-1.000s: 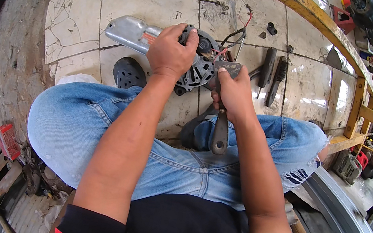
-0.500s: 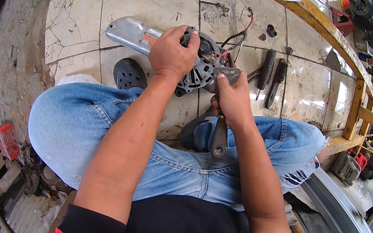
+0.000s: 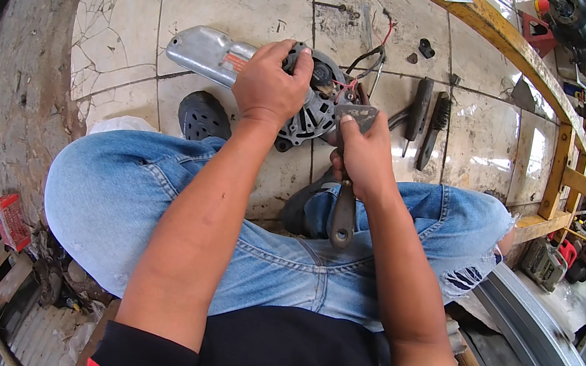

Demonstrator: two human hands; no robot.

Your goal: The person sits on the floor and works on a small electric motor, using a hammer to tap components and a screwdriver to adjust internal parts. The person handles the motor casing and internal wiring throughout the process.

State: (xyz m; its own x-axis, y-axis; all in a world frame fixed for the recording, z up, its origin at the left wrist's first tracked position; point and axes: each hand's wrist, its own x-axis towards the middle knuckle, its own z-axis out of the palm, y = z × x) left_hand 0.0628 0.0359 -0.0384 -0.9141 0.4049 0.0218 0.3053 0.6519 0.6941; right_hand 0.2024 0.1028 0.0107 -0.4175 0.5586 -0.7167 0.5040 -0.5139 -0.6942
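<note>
My left hand is closed over the top of an alternator-like machine with a round, slotted grey housing and thin wires. It rests on the tiled floor. A long silver metal cover with an orange label sticks out to its left; whether it joins the machine is hidden under my hand. In my right hand is a scraper, its flat grey blade beside the right side of the housing, my thumb on the blade. The scraper's dark handle, with a hole in its end, points back toward my lap.
A dark-handled tool and a wire brush lie right of the machine. Beyond them are small black parts and a bolt. A yellow metal frame runs along the right. My shoe is close on the left.
The scraper's handle end has shifted very slightly to the left and up. The red and black wires have moved a little; my left hand stays put.
</note>
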